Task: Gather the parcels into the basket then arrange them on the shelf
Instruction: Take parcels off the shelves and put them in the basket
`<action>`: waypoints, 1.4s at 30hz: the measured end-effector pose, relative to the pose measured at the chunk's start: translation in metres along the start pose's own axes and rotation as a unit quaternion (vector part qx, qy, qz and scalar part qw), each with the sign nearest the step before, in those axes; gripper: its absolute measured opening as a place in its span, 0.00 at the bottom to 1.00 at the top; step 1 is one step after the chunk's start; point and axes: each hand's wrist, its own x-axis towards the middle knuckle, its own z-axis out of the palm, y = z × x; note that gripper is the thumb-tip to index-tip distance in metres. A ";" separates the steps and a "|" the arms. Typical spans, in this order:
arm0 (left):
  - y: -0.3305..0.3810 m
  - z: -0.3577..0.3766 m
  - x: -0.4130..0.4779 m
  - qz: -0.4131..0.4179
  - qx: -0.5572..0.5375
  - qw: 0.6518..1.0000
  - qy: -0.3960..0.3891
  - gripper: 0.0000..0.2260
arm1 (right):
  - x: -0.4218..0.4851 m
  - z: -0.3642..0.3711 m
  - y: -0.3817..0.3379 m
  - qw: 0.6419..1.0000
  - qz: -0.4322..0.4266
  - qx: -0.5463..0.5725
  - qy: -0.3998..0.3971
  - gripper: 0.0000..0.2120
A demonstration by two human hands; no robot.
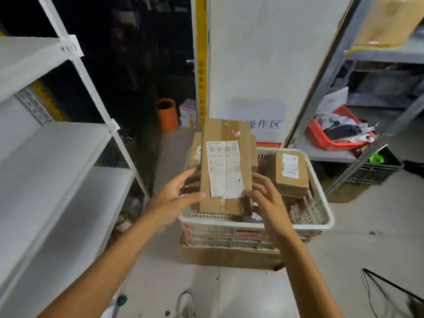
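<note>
The left hand (181, 196) and right hand (263, 199) are gripping the stiff, probably light parcel (226, 166) by its side edges over the near rim of the basket (322, 213)

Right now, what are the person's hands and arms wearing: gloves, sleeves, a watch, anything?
Nothing shows. The left hand and right hand are bare, with no gloves and no rings that I can make out on the fingers. The left forearm and right forearm are uncovered down to the frame's lower edge, with no sleeve cuff, watch or wristband in view.
</note>
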 end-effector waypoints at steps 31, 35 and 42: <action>-0.043 0.171 0.280 -0.014 0.185 0.970 -0.157 0.29 | 0.210 -0.138 0.080 0.882 0.073 -0.452 0.107 0.50; -0.059 0.171 0.307 0.154 0.436 0.866 -0.192 0.29 | 0.234 -0.144 0.111 0.872 0.080 -0.475 0.090 0.48; -0.079 0.185 0.344 0.180 0.664 0.658 -0.308 0.22 | 0.265 -0.129 0.157 0.859 0.081 -0.498 0.081 0.45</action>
